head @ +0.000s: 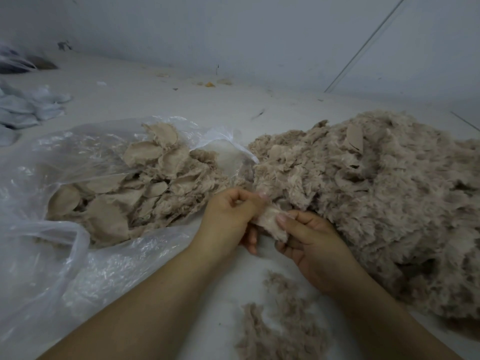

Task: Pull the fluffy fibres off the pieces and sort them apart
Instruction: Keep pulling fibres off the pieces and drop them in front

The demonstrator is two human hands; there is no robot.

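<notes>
Between two heaps, both hands, left (pixel 228 216) and right (pixel 309 240), pinch one piece (pixel 271 220). Right: fluffy pile (pixel 376 198). Near: loose fibres (pixel 275 326). Left: plastic bag (pixel 65 157) holding stripped pieces (pixel 145 188).

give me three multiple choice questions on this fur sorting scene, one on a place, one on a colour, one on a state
1. Where does the clear plastic bag of flat beige fabric pieces lie?
A. to the person's left
B. to the person's right
C. on top of the fluffy heap

2. What colour is the big fluffy fibre heap?
A. bright blue
B. beige-brown
C. black

3. What are the left hand and right hand doing?
A. both resting flat on the white surface
B. both pinching one small furry piece
C. tying the bag shut

Answers: 1 A, the bag fills the left side; 2 B, the heap is pale brownish; 3 B, fingers of both hands grip the piece between them.
</notes>
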